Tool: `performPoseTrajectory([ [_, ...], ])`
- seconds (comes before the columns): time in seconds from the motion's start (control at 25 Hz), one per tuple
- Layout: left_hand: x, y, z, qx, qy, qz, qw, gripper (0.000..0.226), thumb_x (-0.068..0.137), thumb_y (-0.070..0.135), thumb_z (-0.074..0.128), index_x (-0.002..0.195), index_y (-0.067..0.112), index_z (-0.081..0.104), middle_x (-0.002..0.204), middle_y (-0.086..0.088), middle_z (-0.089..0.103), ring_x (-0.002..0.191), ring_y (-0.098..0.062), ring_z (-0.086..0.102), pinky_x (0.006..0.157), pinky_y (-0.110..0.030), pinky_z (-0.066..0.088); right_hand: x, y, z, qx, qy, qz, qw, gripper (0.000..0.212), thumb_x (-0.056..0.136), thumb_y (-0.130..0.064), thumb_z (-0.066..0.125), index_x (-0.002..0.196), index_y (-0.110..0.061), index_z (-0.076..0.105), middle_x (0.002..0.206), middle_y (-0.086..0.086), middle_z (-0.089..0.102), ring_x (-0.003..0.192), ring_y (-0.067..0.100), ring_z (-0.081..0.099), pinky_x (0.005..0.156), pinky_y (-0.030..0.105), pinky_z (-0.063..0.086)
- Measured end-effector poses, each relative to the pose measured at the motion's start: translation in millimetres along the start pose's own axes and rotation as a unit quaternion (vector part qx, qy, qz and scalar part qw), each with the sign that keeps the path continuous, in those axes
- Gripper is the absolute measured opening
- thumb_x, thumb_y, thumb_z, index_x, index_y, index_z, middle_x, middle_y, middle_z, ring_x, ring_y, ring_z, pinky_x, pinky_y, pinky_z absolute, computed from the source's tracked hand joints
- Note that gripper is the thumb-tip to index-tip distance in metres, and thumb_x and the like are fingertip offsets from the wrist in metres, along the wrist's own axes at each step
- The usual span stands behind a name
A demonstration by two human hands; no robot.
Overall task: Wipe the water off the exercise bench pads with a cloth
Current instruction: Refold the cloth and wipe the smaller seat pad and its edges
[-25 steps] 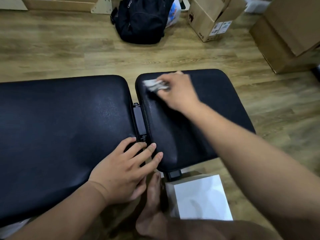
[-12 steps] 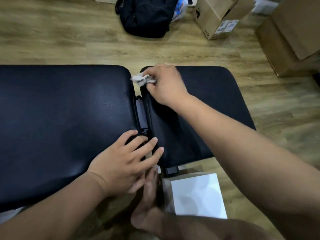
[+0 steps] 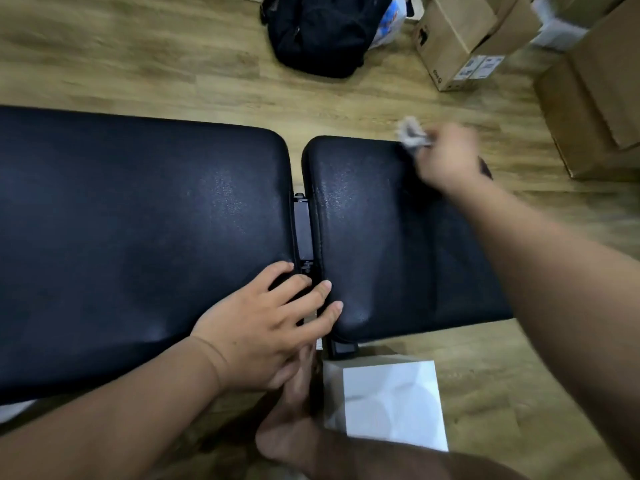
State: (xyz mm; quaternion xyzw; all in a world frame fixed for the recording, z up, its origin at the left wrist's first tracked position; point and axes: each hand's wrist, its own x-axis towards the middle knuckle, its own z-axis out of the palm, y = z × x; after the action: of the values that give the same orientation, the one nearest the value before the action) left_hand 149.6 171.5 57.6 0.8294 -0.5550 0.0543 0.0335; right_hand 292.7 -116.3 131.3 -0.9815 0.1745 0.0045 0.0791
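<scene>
There were two black bench pads, a long pad (image 3: 138, 237) and a short pad (image 3: 381, 254), with one metal bracket (image 3: 303, 233) in the gap between them. Two hands were in view, the left hand (image 3: 263, 330) and the right hand (image 3: 446, 157), along with one bare foot (image 3: 294, 420). There was one cloth (image 3: 412, 135), blurred. On the floor (image 3: 138, 64) were one black backpack (image 3: 322, 32), one white box (image 3: 394, 403) and three brown cardboard boxes that could be counted: an open box (image 3: 464, 43), a large box (image 3: 571, 126) and an upper box (image 3: 616, 64) at the right edge of view.
</scene>
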Motion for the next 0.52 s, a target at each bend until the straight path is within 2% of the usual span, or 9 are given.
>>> performPoseTrajectory([
  [0.08,-0.2,1.0,-2.4,-0.004,0.004,-0.001,1.000,0.064,0.081,0.046,0.045,0.137,0.015,0.052,0.136,-0.016,0.057,0.114,-0.036,0.058,0.104,-0.055,0.035,-13.7,-64.6,25.6,0.024,-0.019,-0.103,0.994,0.035,0.086,-0.004,0.047,0.110,-0.018,0.068,0.100,0.012,0.070,0.093,0.030,0.064,0.078,0.030,0.049],
  [0.16,0.7,2.2,-4.1,-0.009,0.004,-0.004,1.000,0.063,0.083,0.045,0.039,0.137,0.015,0.052,0.136,-0.016,0.057,0.114,-0.036,0.058,0.104,-0.055,0.035,-28.6,-109.0,45.4,0.021,-0.043,-0.199,0.979,0.037,0.083,-0.002,0.046,0.108,-0.019,0.067,0.101,0.009,0.066,0.096,0.028,0.060,0.082,0.034,0.051],
  [0.24,1.0,2.6,-4.3,-0.006,-0.001,-0.004,1.000,0.064,0.082,0.046,0.041,0.137,0.016,0.052,0.136,-0.015,0.057,0.114,-0.035,0.058,0.104,-0.054,0.036,-28.0,-104.3,44.6,0.036,-0.038,-0.224,0.973,0.035,0.083,-0.006,0.047,0.110,-0.017,0.067,0.105,0.011,0.065,0.100,0.030,0.058,0.086,0.034,0.049],
  [0.28,1.2,1.8,-3.6,0.001,-0.001,-0.004,1.000,0.065,0.081,0.047,0.045,0.137,0.016,0.052,0.136,-0.015,0.057,0.114,-0.034,0.058,0.104,-0.054,0.036,-19.2,-83.6,39.3,0.046,-0.020,-0.189,0.981,0.033,0.084,-0.009,0.049,0.110,-0.016,0.068,0.102,0.012,0.067,0.096,0.030,0.060,0.084,0.033,0.048],
  [0.36,-0.1,0.3,-0.8,0.007,0.003,-0.003,1.000,0.068,0.078,0.048,0.051,0.138,0.016,0.051,0.136,-0.014,0.057,0.114,-0.034,0.057,0.104,-0.053,0.035,2.8,-14.2,20.5,0.003,0.021,-0.047,0.999,0.027,0.087,-0.013,0.051,0.107,-0.009,0.068,0.095,0.014,0.068,0.088,0.032,0.062,0.079,0.035,0.048],
  [0.44,0.4,0.7,1.1,0.005,0.007,-0.002,1.000,0.068,0.077,0.047,0.050,0.137,0.016,0.051,0.135,-0.014,0.057,0.112,-0.035,0.057,0.104,-0.054,0.034,15.9,63.7,-5.4,-0.071,0.018,0.115,0.991,0.027,0.089,-0.015,0.053,0.107,0.000,0.066,0.098,0.023,0.067,0.092,0.040,0.063,0.079,0.039,0.050],
  [0.52,0.6,0.7,0.8,0.002,0.007,-0.002,1.000,0.068,0.076,0.046,0.049,0.137,0.015,0.051,0.135,-0.015,0.057,0.111,-0.035,0.058,0.104,-0.053,0.033,15.5,97.0,-17.8,-0.091,0.002,0.187,0.978,0.029,0.088,-0.017,0.055,0.106,0.004,0.064,0.098,0.028,0.065,0.093,0.045,0.062,0.076,0.039,0.049],
])
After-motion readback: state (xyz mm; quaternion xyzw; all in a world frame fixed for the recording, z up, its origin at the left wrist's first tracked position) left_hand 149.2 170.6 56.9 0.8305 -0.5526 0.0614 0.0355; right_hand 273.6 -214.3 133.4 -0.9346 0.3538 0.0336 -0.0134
